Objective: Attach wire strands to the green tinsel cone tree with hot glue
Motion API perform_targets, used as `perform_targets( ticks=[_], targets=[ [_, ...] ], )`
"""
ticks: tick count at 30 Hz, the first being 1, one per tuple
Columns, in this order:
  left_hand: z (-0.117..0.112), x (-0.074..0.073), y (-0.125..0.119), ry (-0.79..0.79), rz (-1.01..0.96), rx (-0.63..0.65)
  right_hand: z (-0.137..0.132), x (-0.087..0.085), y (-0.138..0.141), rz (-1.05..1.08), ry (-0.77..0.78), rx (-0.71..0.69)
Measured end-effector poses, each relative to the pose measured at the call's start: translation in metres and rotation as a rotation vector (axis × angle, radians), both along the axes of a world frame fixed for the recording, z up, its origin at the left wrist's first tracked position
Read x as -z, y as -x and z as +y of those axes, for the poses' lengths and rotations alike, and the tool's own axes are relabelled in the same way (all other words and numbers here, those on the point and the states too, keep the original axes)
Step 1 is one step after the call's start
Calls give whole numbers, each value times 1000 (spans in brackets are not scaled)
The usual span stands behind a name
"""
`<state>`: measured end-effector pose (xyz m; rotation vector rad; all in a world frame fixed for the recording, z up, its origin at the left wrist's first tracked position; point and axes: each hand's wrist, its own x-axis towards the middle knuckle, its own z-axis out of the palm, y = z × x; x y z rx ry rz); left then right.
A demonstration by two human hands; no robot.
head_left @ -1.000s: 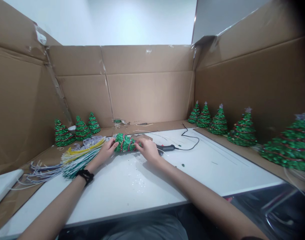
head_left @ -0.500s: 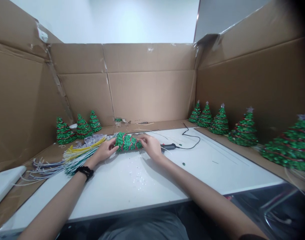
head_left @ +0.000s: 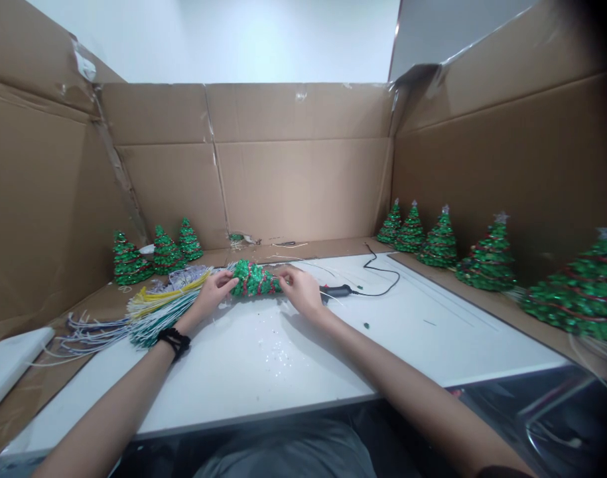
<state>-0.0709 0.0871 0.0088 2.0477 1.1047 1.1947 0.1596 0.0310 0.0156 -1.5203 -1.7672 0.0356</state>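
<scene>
A small green glitter Christmas tree with a red garland (head_left: 252,280) lies on its side on the white table (head_left: 293,362). My left hand (head_left: 214,291), with a black band on the wrist, grips its wide base end. My right hand (head_left: 298,289) pinches its narrow tip end with closed fingers. A black corded tool (head_left: 339,290) lies just right of my right hand.
Bundles of yellow, green and white wire stems (head_left: 148,309) lie left of my hands. Three finished trees (head_left: 154,251) stand at the back left, several more (head_left: 440,242) along the right cardboard wall (head_left: 507,153). A white box (head_left: 9,362) sits at far left.
Both hands and the tree have shifted slightly away from me on the table; both grips are unchanged.
</scene>
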Motion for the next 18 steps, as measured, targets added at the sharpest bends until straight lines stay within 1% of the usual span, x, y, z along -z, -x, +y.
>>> perform_targets(
  ticks=[3, 6, 9, 11, 13, 16, 18],
  targets=[
    [-2, -2, -5, -6, -46, -38, 0, 0, 0, -5, 11, -1],
    [-3, -2, -10, 18, -76, -49, -1, 0, 0, -23, 13, 0],
    [-1, -4, -11, 66, -55, -84, 0, 1, 0, -46, 21, 9],
    [1, -7, -9, 115, -16, -80, 1, 2, -1, -60, 31, 16],
    [3, -12, -5, 174, 58, -21, 3, 3, -1, -75, 45, 24],
    [2, -21, 6, 268, 196, 101, 5, 5, -2, -94, 76, 26],
    [0, -26, 12, 317, 252, 158, 5, 6, -1, -102, 95, 28]
  ],
)
